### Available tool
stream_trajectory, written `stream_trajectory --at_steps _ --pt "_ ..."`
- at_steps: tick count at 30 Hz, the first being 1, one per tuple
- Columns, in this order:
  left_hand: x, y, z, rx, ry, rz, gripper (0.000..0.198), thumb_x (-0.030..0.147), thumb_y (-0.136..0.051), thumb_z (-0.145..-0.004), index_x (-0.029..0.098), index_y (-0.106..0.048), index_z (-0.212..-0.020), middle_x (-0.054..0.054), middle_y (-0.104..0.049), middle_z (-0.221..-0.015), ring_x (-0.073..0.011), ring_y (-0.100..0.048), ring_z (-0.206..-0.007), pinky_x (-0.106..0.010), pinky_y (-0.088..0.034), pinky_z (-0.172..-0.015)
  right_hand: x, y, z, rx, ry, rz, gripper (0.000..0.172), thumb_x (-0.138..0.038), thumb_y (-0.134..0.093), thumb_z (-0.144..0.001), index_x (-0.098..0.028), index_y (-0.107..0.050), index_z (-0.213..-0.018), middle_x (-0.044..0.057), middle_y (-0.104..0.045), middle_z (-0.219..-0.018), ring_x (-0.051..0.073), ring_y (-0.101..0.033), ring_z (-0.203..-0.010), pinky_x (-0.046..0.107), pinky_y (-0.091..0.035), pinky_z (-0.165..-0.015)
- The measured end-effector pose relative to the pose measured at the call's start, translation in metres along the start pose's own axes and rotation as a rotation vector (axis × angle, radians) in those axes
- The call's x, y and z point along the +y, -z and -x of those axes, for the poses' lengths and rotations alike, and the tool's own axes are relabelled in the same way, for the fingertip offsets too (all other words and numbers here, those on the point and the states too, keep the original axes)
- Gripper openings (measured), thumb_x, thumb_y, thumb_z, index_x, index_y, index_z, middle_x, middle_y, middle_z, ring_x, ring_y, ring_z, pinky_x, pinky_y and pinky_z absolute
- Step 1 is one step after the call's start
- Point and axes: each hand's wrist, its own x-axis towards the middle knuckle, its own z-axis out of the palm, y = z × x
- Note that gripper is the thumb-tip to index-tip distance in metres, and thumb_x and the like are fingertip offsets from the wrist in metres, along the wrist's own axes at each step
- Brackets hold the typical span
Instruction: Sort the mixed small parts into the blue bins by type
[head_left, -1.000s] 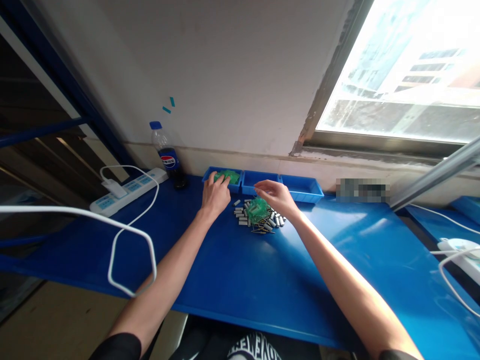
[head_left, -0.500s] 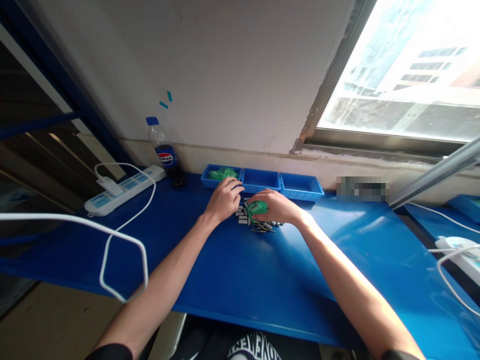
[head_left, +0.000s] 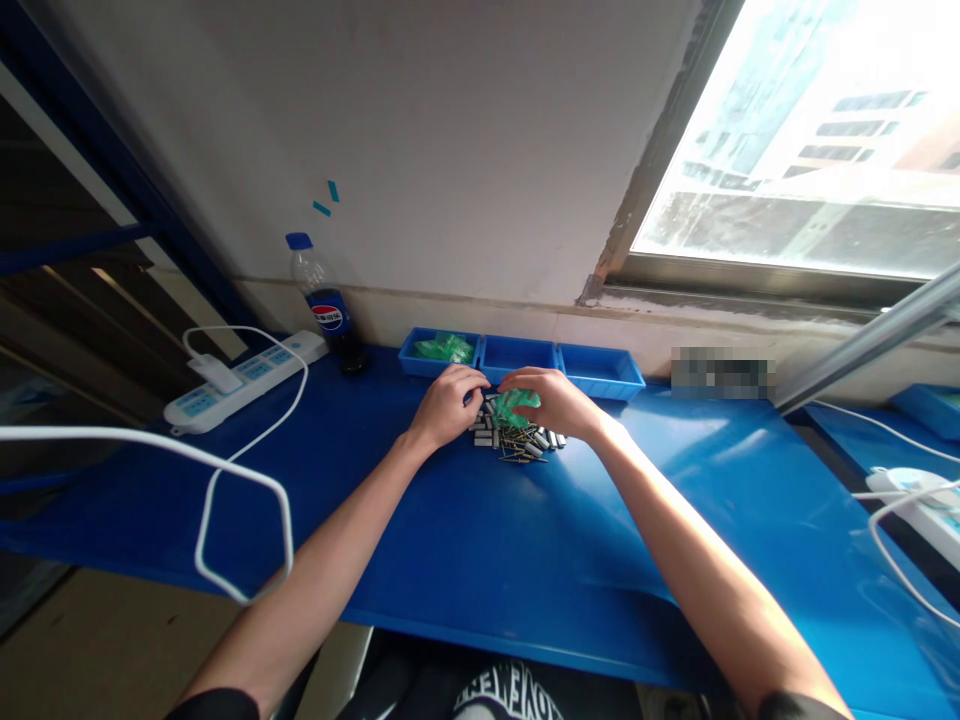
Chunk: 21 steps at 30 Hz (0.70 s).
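A heap of small grey metal sleeves and thin brass-coloured pins point(head_left: 517, 440) lies on the blue table point(head_left: 465, 540). At the heap's left edge is my left hand point(head_left: 448, 408), its fingers bent, thumb and forefinger a little apart, nothing visible between them. My right hand point(head_left: 556, 402) curls over the heap from the right, its thumb and fingers around a crumpled green translucent plastic piece point(head_left: 516, 404). More green plastic pieces point(head_left: 448, 347) lie in the left blue bin point(head_left: 409, 362), just behind my left hand.
A middle bin point(head_left: 520, 357) and a right bin point(head_left: 602, 372) continue the row along the wall. Left of them are a cola bottle point(head_left: 328, 312) and a white power strip point(head_left: 259, 372). A white cable point(head_left: 289, 500) loops over the left forearm. A metal post point(head_left: 862, 345) slants at the right.
My left hand has lowered its fingers and drawn its thumb and forefinger closer together. My right hand has shifted slightly, uncovering more of the pins. The view has moved a little.
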Motion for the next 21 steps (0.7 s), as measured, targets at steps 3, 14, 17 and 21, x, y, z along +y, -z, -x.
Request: stream_trajectory --at_steps 3,14,17,21 --pt "0.005 -0.001 -0.002 0.005 0.140 0.200 0.023 0.021 -0.057 -0.096 0.019 -0.079 -0.101 -0.007 -0.080 -0.104 -0.0237 -0.073 -0.102 -0.038 -0.058 -0.095 -0.001 0.002 -0.001 0.121 -0.064 -0.126 0.042 -0.015 -0.072 -0.082 -0.026 -0.076 -0.123 0.010 -0.068 -0.137 0.030 -0.069 -0.120 0.038 -0.059 -0.095" --pt "0.003 -0.011 -0.003 0.002 0.439 0.817 0.042 0.041 -0.091 -0.070 0.015 -0.076 -0.101 -0.009 -0.080 -0.094 -0.0251 -0.077 -0.089 -0.038 -0.063 -0.088 -0.003 0.001 -0.003 0.247 -0.383 -0.716 0.046 -0.036 -0.091 -0.065 -0.018 -0.074 -0.103 0.007 -0.079 -0.091 0.024 -0.077 -0.082 0.033 -0.060 -0.073" --pt "0.005 -0.011 -0.003 0.015 0.422 0.809 0.038 0.040 -0.090 -0.072 0.015 -0.076 -0.097 -0.009 -0.081 -0.095 -0.0251 -0.077 -0.089 -0.038 -0.063 -0.087 -0.002 -0.002 -0.004 0.235 -0.388 -0.732 0.044 -0.039 -0.090 -0.066 -0.018 -0.074 -0.102 0.008 -0.080 -0.093 0.025 -0.077 -0.085 0.034 -0.061 -0.077" --pt "0.005 -0.005 -0.008 0.140 0.330 0.594 0.025 0.036 -0.082 -0.082 0.016 -0.077 -0.095 -0.008 -0.080 -0.092 -0.0225 -0.076 -0.086 -0.032 -0.061 -0.078 0.002 -0.004 -0.004 0.250 -0.347 -0.629 0.043 -0.039 -0.083 -0.076 -0.019 -0.073 -0.113 0.008 -0.080 -0.101 0.025 -0.077 -0.094 0.035 -0.061 -0.082"
